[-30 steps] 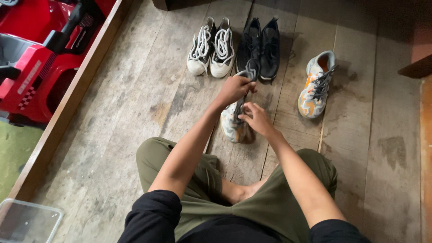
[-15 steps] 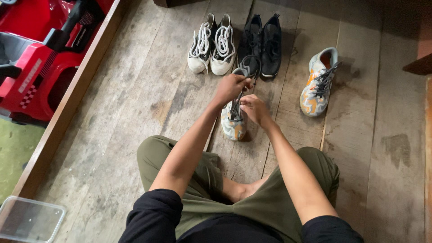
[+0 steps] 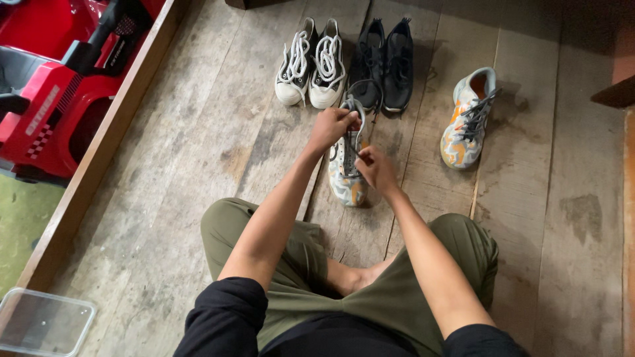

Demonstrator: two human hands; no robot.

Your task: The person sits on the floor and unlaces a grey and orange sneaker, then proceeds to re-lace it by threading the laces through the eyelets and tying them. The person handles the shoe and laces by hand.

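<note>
A grey, white and orange patterned sneaker (image 3: 345, 178) lies on the wooden floor in front of my crossed legs. My left hand (image 3: 333, 125) is closed at the shoe's heel end, pinching its dark grey lace (image 3: 362, 89), which loops up above the fist. My right hand (image 3: 374, 166) rests on the middle of the shoe, fingers pinched on the lacing there. The matching sneaker (image 3: 466, 122) stands apart to the right.
A black-and-white lace-up pair (image 3: 311, 63) and a black pair (image 3: 385, 63) stand side by side beyond the hands. A wooden ledge (image 3: 99, 155) runs along the left, with a red toy vehicle (image 3: 53, 92) past it. A clear plastic lid (image 3: 40, 324) lies at bottom left.
My left hand has shifted slightly toward me and left with the lace loop. My right hand slid down the shoe, from near the left hand to mid-lacing. The shoe now lies flatter.
</note>
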